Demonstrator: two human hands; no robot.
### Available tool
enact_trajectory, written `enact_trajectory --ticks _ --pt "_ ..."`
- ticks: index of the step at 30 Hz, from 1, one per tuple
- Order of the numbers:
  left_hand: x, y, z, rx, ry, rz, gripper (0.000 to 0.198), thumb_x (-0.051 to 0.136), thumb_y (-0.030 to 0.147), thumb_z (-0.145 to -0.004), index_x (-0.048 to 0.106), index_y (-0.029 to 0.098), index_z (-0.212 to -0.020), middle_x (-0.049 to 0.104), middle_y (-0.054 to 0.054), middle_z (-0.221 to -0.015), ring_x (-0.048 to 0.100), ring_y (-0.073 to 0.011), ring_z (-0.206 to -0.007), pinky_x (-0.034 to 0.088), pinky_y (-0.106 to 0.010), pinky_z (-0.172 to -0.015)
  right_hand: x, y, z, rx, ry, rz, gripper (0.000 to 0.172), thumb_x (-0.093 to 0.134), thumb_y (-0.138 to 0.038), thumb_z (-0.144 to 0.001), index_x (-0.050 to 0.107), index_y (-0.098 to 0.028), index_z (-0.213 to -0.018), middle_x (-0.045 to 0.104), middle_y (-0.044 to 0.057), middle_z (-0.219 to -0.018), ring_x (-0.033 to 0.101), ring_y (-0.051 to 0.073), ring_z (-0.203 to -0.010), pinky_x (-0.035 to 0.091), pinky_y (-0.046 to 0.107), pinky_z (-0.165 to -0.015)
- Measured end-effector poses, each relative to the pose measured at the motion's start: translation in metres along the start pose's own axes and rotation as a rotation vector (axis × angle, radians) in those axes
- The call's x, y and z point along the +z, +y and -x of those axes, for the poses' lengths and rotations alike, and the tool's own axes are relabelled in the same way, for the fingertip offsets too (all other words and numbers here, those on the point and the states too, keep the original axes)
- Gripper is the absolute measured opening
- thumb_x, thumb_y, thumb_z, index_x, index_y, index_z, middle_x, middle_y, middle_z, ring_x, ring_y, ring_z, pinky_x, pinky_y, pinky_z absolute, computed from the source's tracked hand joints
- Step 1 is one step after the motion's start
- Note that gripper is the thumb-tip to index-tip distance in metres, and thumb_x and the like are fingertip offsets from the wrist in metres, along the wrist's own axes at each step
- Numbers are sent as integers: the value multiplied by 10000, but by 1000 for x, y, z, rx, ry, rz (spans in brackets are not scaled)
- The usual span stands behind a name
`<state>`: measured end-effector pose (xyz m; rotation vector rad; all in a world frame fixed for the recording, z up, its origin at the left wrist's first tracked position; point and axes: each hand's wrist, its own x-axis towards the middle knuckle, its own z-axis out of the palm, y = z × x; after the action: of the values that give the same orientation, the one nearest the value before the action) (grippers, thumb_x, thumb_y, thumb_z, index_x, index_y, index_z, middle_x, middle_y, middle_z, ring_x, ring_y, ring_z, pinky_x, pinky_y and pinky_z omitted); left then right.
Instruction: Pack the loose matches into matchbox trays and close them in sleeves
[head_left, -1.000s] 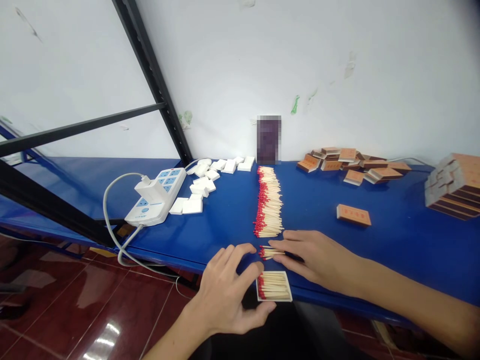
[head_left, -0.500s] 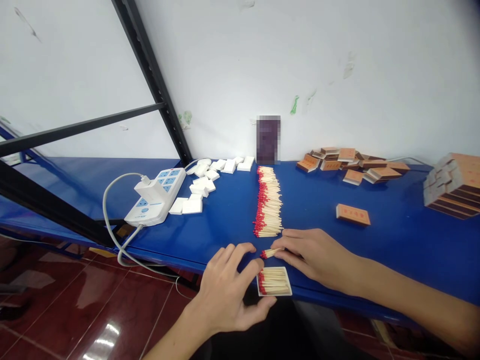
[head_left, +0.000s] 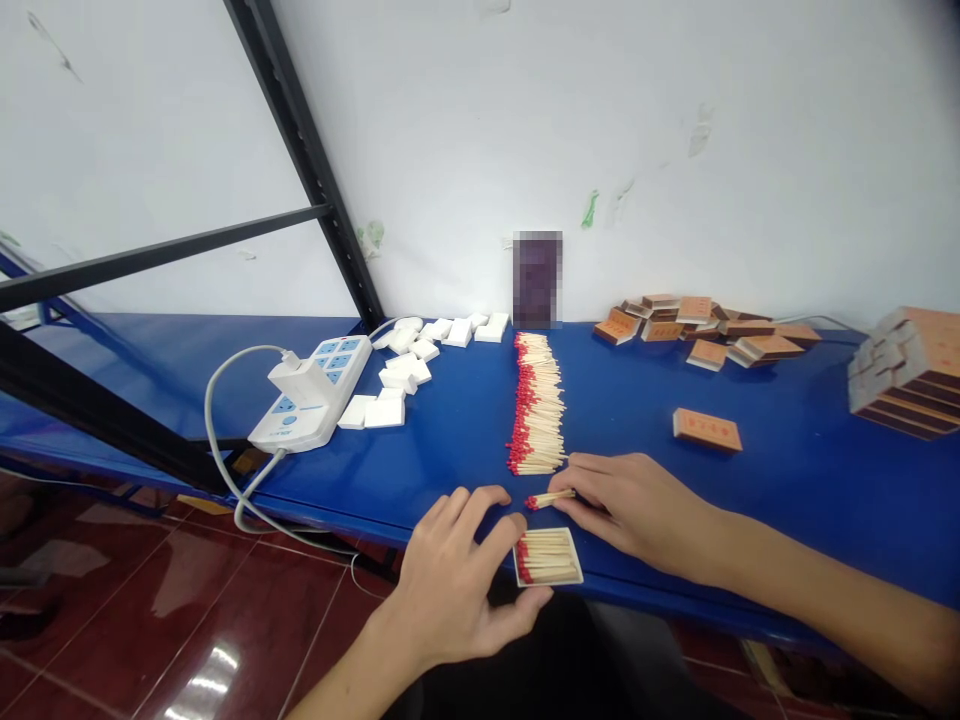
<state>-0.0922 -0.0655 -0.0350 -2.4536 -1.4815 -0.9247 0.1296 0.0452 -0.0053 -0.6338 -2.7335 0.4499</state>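
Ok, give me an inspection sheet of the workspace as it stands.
Surface: blue tabletop.
Work items: white tray holding red-headed matches; row of loose matches beyond it.
Clutter: white pieces and power strip at left; matchbox heap, lone matchbox and matchbox stack at right.
Fingers: left fingers around the white tray's left side; right fingers pinching a bunch of matches just beyond the tray.
Cables: white cables loop by the power strip; thin cable behind the matchbox heap.
Surroundings: marked white wall, black frame, red tiled floor; pixelated panel, unreadable.
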Motion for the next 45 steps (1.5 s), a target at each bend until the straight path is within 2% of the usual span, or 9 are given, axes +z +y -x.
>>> enact_trajectory --ticks 6,11,18,23,28,31,35,39,45 --pt "0 0 0 -4 3 -4 343 657 467 -839 638 189 -1039 662 -106 -1099 600 -247 -838 477 -378 -707 -4 -5 0 18 118 -79 190 515 -236 -993 679 -180 -914 557 -22 -700 510 111 -579 358 240 -558" --pt "1 0 -1 -8 15 -12 345 640 478 -853 639 190 -1043 667 -104 -1091 600 -248 -843 471 -373 -706 -8 -17 1 -44 42 -246 157 562 -230 -948 692 -192 -869 455 -53 -625 454 91 -556 341 212 -543" --pt "1 1 -1 -14 20 -10 336 639 478 -859 636 196 -1043 670 -92 -1085 597 -240 -839 463 -368 -702 -4 -26 2 -25 23 -241 153 573 -214 -910 685 -175 -813 561 -27 -653 481 84 -541 322 215 -520" --pt "1 1 -1 -10 23 -23 344 621 498 -872 638 193 -1030 673 -97 -1085 598 -240 -838 460 -362 -699 -3 -29 6 -57 40 -245 93 611 -183 -867 700 -179 -841 561 -42 -637 484 81 -530 339 223 -536" --pt "1 1 -1 -11 13 -26 353 624 498 -870 643 191 -1044 672 -96 -1093 595 -242 -840 460 -368 -701 -4 -26 5 -92 157 -188 111 594 -214 -902 696 -183 -871 556 -47 -606 509 106 -558 392 286 -684" --pt "1 1 -1 -6 6 -26 355 616 499 -871 647 187 -1039 670 -96 -1095 595 -244 -844 464 -376 -708 -7 -19 3 -35 189 -89 154 553 -213 -934 703 -186 -915 523 -62 -538 479 115 -506 377 325 -705" --pt "-1 0 -1 0 5 -22 365 548 513 -915 653 186 -1040 673 -99 -1096 587 -238 -832 467 -377 -707 -7 -12 2 61 117 37 195 543 -247 -940 724 -179 -969 561 -27 -526 545 167 -555 399 320 -668" --pt "-2 -1 -1 -1 -5 -2 376 489 513 -949 647 183 -1034 675 -107 -1100 584 -236 -827 464 -372 -701 -5 -9 2 103 51 74 240 543 -273 -944 736 -177 -1051 674 22 -651 604 187 -620 417 308 -639" --pt "0 1 -2 -10 23 6 328 608 467 -883 627 174 -1030 682 -107 -1082 619 -253 -863 483 -378 -724 -3 -7 1 112 41 10 241 524 -264 -963 759 -216 -973 659 6 -623 607 173 -599 407 288 -609"
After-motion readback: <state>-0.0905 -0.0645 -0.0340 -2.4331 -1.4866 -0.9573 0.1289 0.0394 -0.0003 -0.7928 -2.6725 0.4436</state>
